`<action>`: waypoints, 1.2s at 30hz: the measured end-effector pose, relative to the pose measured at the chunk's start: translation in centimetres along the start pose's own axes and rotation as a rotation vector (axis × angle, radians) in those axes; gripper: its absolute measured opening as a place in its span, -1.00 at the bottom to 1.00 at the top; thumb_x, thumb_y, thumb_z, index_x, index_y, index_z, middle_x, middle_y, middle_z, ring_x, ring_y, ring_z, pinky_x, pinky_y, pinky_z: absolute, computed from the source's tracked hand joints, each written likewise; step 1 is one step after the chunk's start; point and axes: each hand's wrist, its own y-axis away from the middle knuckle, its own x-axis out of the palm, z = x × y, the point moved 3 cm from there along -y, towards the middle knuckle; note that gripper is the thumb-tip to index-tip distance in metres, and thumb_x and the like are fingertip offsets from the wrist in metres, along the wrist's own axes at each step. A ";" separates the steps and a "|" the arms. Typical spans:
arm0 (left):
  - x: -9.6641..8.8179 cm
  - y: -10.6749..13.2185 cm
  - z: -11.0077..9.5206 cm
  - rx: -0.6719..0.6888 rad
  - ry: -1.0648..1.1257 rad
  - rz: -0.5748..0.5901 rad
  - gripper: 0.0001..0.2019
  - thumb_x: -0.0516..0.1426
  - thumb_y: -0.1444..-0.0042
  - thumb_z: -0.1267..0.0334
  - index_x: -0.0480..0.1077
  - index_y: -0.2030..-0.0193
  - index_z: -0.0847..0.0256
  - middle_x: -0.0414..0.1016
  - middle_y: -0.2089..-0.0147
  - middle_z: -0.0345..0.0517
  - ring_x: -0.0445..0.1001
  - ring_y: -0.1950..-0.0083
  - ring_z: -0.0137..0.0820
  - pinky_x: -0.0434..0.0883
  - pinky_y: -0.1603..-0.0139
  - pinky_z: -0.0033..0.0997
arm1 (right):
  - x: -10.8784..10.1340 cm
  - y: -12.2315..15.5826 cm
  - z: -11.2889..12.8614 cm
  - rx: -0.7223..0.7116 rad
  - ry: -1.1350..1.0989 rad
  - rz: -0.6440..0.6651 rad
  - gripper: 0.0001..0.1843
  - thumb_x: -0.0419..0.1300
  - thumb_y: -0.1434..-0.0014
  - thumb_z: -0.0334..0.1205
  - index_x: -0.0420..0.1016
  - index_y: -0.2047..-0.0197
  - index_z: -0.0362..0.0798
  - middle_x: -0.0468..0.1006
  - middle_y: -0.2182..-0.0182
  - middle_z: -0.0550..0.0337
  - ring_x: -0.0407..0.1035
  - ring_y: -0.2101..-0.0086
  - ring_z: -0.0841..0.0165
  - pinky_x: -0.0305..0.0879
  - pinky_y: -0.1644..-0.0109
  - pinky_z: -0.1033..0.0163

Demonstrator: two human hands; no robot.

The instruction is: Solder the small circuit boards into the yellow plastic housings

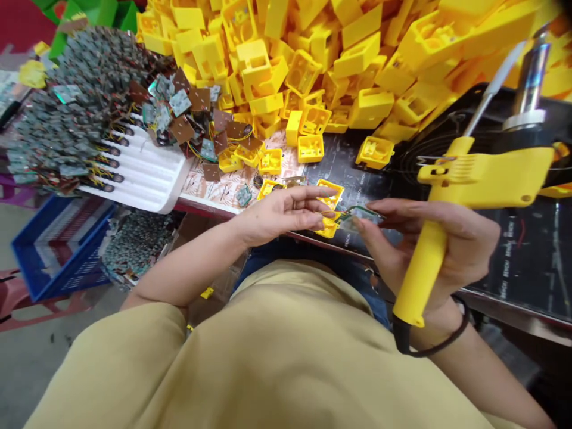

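My right hand (429, 244) is closed, with the yellow handle of a soldering gun (422, 277) lying across it. Between its thumb and fingertips is a small green circuit board (360, 217). Thin yellow wires (331, 214) run from the board to my left hand (286, 211), whose thumb and fingers pinch at them while the index finger stretches out. A yellow plastic housing (333, 189) lies just behind and under the left fingers, partly covered. The gun's metal barrel (531, 74) and thin pointed feed tube (496, 86) point up and away.
Yellow housings (268, 65) are heaped along the back. At left, wired circuit boards (75, 95) pile up around a white foam tray (152, 167). Loose brown boards (183, 128) lie beside it. Below the table edge stand a blue crate (58, 250) and a box of boards (136, 241).
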 end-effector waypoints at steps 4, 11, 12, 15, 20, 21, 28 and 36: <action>0.3 0.0 -0.4 0.191 -0.279 -0.139 -0.58 0.38 -0.09 0.00 0.57 -0.01 0.21 0.53 0.24 -0.13 0.50 0.25 -0.50 0.47 0.15 -0.49 | -0.1 0.1 0.5 -0.039 0.097 0.009 -0.66 0.44 -0.14 -0.24 0.47 0.04 -0.02 0.61 0.28 0.17 0.53 0.42 0.34 0.58 0.40 0.29; 1.5 2.0 -3.0 0.747 -1.024 -0.312 -0.87 0.18 -0.27 0.23 0.54 0.09 0.06 0.55 0.04 -0.05 0.50 -0.04 -0.34 0.46 -0.14 -0.31 | 0.1 0.4 0.2 -0.192 0.181 -0.016 -0.52 0.48 -0.06 -0.33 0.43 -0.01 -0.01 0.59 0.28 0.26 0.48 0.45 0.45 0.51 0.37 0.43; 1.4 2.2 -2.6 0.733 -0.982 -0.323 -0.86 0.19 -0.26 0.20 0.53 0.07 0.06 0.54 0.03 -0.05 0.51 -0.02 -0.35 0.47 -0.11 -0.32 | 0.1 0.4 0.3 -0.204 0.190 -0.035 -0.52 0.48 -0.06 -0.33 0.43 -0.01 -0.01 0.58 0.29 0.27 0.48 0.45 0.46 0.51 0.36 0.43; 0.4 1.9 -1.0 0.498 -0.602 -0.342 -0.61 0.29 -0.18 0.05 0.44 -0.10 0.10 0.51 -0.02 -0.03 0.52 0.12 -0.42 0.52 0.08 -0.41 | -0.1 0.1 0.8 -0.245 0.193 -0.088 -0.54 0.49 -0.06 -0.31 0.44 0.01 -0.05 0.56 0.32 0.26 0.47 0.45 0.47 0.53 0.34 0.44; 0.9 0.6 0.5 0.105 -0.111 -0.158 -0.44 0.44 0.04 -0.05 0.55 -0.06 0.19 0.57 0.12 -0.08 0.48 0.33 -0.55 0.49 0.22 -0.48 | -0.2 0.4 1.1 -0.179 0.141 -0.072 -0.50 0.45 -0.10 -0.35 0.43 -0.07 0.00 0.56 0.30 0.22 0.50 0.41 0.41 0.57 0.32 0.37; 1.3 0.4 0.4 0.117 -0.090 -0.165 -0.50 0.45 0.07 -0.04 0.60 0.04 0.20 0.58 0.18 -0.12 0.46 0.36 -0.57 0.47 0.25 -0.50 | -0.1 0.6 1.1 -0.171 0.123 -0.063 -0.48 0.45 -0.10 -0.35 0.42 -0.09 0.01 0.56 0.29 0.22 0.50 0.41 0.41 0.57 0.31 0.37; 3.1 -0.4 0.4 0.224 0.037 -0.331 -0.64 0.51 0.20 0.00 0.66 0.32 0.16 0.63 0.29 -0.20 0.40 0.39 -0.60 0.39 0.30 -0.55 | 0.4 1.5 0.8 -0.040 -0.020 -0.058 -0.46 0.46 -0.07 -0.37 0.40 -0.07 0.11 0.51 0.24 0.28 0.50 0.36 0.43 0.57 0.30 0.38; 2.2 -0.3 0.4 0.262 0.018 -0.320 -0.67 0.53 0.25 -0.01 0.65 0.41 0.13 0.63 0.36 -0.21 0.48 0.32 -0.54 0.43 0.17 -0.51 | 1.2 2.2 0.7 0.009 -0.123 -0.009 -0.51 0.46 -0.06 -0.37 0.41 -0.02 0.07 0.51 0.23 0.27 0.46 0.37 0.49 0.54 0.27 0.43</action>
